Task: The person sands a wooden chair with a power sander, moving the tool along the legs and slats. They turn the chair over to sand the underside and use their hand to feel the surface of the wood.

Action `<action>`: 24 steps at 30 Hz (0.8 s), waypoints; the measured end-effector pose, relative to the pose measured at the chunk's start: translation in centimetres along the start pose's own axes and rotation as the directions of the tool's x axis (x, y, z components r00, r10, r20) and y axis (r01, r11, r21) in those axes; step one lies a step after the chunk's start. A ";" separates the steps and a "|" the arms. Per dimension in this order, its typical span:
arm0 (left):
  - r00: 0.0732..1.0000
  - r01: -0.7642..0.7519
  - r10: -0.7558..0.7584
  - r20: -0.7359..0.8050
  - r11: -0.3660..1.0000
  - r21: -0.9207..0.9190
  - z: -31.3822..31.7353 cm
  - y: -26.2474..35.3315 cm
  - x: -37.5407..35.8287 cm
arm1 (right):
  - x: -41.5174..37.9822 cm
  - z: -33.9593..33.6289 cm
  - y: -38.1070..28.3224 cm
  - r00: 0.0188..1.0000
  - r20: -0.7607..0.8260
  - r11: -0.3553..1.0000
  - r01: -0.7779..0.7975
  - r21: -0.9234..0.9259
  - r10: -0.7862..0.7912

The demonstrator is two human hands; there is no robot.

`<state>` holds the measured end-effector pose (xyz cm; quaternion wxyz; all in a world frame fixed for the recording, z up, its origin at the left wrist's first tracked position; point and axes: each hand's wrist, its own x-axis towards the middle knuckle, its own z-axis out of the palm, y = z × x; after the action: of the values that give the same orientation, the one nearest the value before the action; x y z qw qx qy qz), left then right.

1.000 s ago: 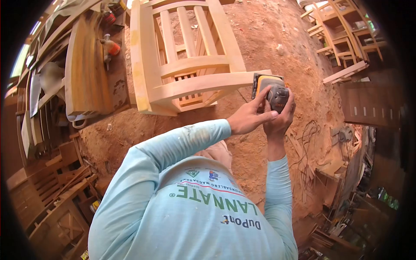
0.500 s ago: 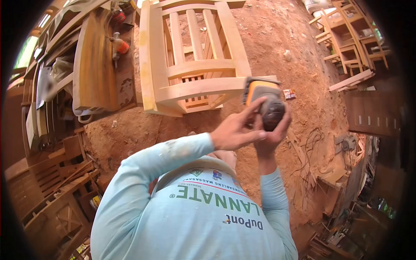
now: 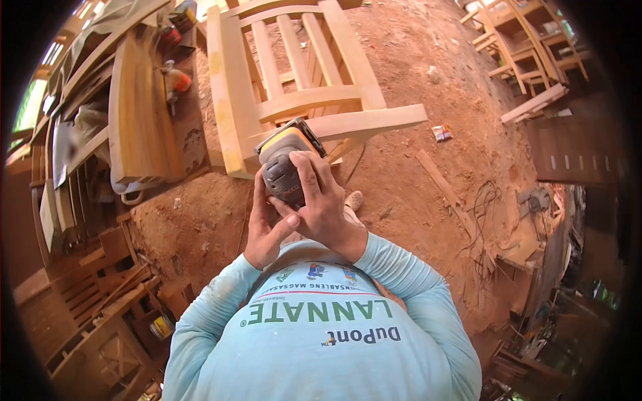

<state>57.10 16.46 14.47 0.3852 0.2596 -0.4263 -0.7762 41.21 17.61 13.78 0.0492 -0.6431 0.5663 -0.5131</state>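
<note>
The sander [image 3: 286, 170] is at the left part of the curved rail [image 3: 374, 121] of a slatted wooden frame [image 3: 294, 53]. Its long axis runs away from the person's torso, tilted slightly. The flat pad end points away from the torso, toward the rail; the rounded dark housing points back toward the shirt [image 3: 321, 347]. The pad's working face is hidden, so its exact contact with the rail cannot be told.

The right hand [image 3: 324, 210] grips the housing from the right, fingers curled over its upper surface. The left hand [image 3: 266, 230] grips the left side, fingers extended along the housing and partly hidden behind it; its thumb lies near the right hand.

The rail's free end extends right, beyond the slats. A small wrapper [image 3: 442, 133] lies on the ground [image 3: 408, 67], near that end. A shoe [image 3: 353, 204] is below the rail.
</note>
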 end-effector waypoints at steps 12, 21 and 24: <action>0.955 0.065 -0.176 0.237 0.908 0.413 8.3 -4.1 9.9 | -0.9 -9.9 7.9 0.962 -0.213 0.931 -0.226 -0.288 0.168; 0.913 0.035 -0.184 0.365 0.925 0.379 17.0 -12.1 15.7 | -2.3 -18.6 15.8 0.955 -0.287 0.885 -0.191 -0.425 0.069; 0.895 -0.094 -0.129 0.427 0.881 0.464 19.1 -13.3 17.0 | -3.1 -20.8 18.0 0.946 -0.325 0.857 -0.164 -0.489 -0.005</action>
<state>28.45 15.88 11.32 0.1949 0.1649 -0.6770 -0.6903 14.67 24.38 10.06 -0.1920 -0.5186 0.7085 -0.4385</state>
